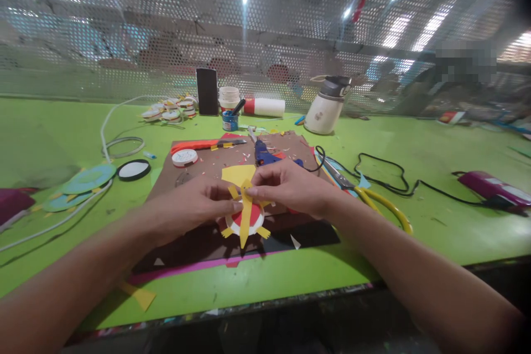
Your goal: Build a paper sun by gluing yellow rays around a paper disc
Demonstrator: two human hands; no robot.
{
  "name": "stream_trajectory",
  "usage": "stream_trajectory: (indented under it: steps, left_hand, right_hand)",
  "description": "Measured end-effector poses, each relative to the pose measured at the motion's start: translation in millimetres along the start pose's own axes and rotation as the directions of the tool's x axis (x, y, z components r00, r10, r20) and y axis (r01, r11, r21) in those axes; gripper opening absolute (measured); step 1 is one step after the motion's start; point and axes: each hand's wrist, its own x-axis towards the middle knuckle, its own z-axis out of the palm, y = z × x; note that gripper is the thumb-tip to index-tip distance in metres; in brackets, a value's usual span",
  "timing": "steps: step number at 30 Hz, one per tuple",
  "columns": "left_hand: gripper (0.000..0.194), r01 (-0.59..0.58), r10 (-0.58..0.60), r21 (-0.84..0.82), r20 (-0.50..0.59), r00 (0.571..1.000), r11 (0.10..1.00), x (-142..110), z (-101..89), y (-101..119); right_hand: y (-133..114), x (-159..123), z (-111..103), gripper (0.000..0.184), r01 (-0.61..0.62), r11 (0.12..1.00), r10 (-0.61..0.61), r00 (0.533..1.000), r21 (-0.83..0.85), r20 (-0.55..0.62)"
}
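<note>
A small paper turtle (255, 215) is held above the brown sheet, with a white round rim, a red centre and yellow paper feet. Along its middle runs a yellow paper strip (245, 227), pointed at the near end and rounded at the far end. My left hand (193, 202) is closed on the turtle's left side, thumb against its face. With thumb and fingertips, my right hand (286, 185) pinches the rounded end of the strip. Just beyond the fingers lies a yellow paper piece (236, 173), partly covered. A blue glue gun (265, 154) rests behind my right hand.
The brown sheet (166, 177) carries an orange cutter knife (194, 145), a white lid (185, 157) and scraps. Yellow-handled scissors (384, 207) and a black cable (385, 157) lie right. Behind stand a phone (207, 92), paint jar (229, 120), flask (326, 110) and several finished turtles (171, 110).
</note>
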Motion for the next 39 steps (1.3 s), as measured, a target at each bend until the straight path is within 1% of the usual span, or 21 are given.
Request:
stream_trajectory:
  steps: [7, 11, 15, 19, 22, 25, 27, 30, 35, 39]
  left_hand:
    - [0.013, -0.012, 0.012, 0.049, -0.005, 1.000, 0.999, 0.0, 0.2, 0.0]
    - [0.013, 0.001, -0.002, 0.030, 0.015, 1.000, 1.000, 0.2, 0.4, 0.7]
    - [0.011, 0.004, -0.004, 0.002, 0.039, 0.999, 1.000, -0.3, -0.4, -0.7]
    - [0.012, 0.027, -0.027, -0.009, 0.010, 1.000, 1.000, -0.4, -0.8, -2.3]
    - [0.013, 0.040, -0.039, -0.028, 0.022, 0.999, 0.999, 0.3, -0.9, -1.8]
    - [0.016, 0.028, -0.028, -0.019, 0.034, 0.999, 0.999, 1.0, -0.4, -0.8]
    - [0.019, 0.018, -0.018, -0.012, 0.015, 1.000, 1.000, 1.2, 0.5, -0.5]
    - [0.016, 0.009, -0.009, -0.030, -0.018, 1.000, 1.000, 1.3, 2.2, -1.0]
    - [0.012, 0.002, -0.003, -0.069, -0.011, 1.000, 0.998, 1.7, 3.4, -1.0]
    - [0.012, 0.014, -0.016, -0.046, -0.037, 0.999, 0.999, 1.7, 3.2, -1.0]
  right_hand:
    - [2.3, -0.6, -0.1, 0.022, 0.020, 1.000, -0.020, 1.000, -0.019, 0.003]
    - [2.3, -0.9, 0.1, 0.019, 0.003, 1.000, -0.002, 1.000, -0.029, 0.004]
    - [0.0, -1.0, 0.4, 0.019, 0.015, 0.999, -0.015, 1.000, -0.034, -0.011]
    - [-1.5, -0.7, 0.4, 0.022, 0.026, 0.999, -0.028, 0.999, -0.040, -0.043]
    - [-1.7, -0.6, 0.1, 0.025, 0.025, 0.998, -0.027, 0.999, -0.062, -0.042]
    - [-2.1, -0.3, -0.3, 0.027, 0.023, 0.996, -0.026, 0.999, -0.089, -0.037]
    - [-2.6, 0.0, -0.2, 0.028, 0.023, 0.995, -0.027, 0.999, -0.096, -0.041]
    - [-3.2, 0.2, 0.5, 0.027, 0.026, 0.996, -0.030, 0.998, -0.083, -0.053]
    - [-1.9, -0.1, 2.3, 0.023, -0.010, 0.999, 0.007, 0.998, -0.033, -0.065]
    - [-0.1, 1.4, 2.4, 0.019, -0.031, 0.999, 0.033, 0.995, 0.016, -0.090]
